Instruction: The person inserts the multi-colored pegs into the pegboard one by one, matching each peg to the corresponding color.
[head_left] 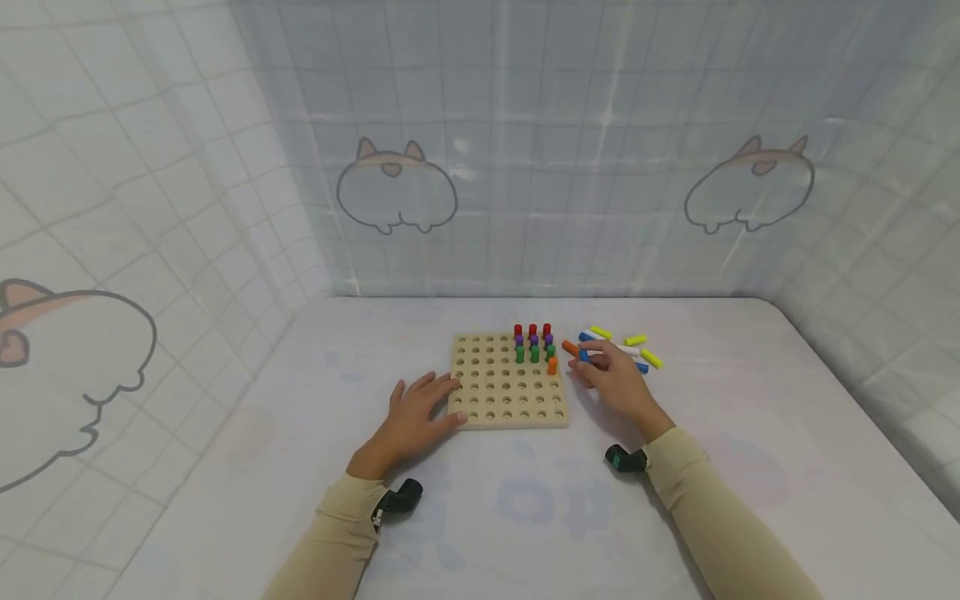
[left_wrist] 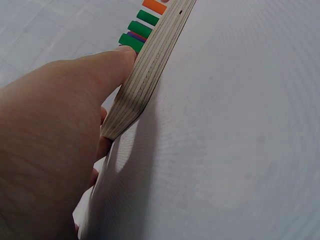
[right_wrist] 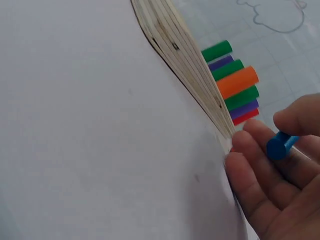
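Note:
A blue peg [right_wrist: 278, 147] is pinched between the thumb and fingers of my right hand [head_left: 617, 382], just right of the pegboard. My left hand [head_left: 411, 421] rests at the front left corner of the wooden pegboard [head_left: 482, 367], its thumb by the front edge and its fingertips at the left side. In the board's right part stand rows of red pegs [head_left: 532, 330], purple pegs [head_left: 519, 341] and green pegs [head_left: 535, 355]. A single orange peg [head_left: 552, 366] stands in front of the green row at the right edge.
Loose pegs lie right of the board around my right hand: an orange peg [head_left: 570, 347], yellow pegs such as this yellow peg [head_left: 651, 358], a white peg [head_left: 628, 351] and blue ones, partly covered by the hand. A tiled-pattern curtain [head_left: 562, 250] hangs behind the white-covered table [head_left: 517, 533].

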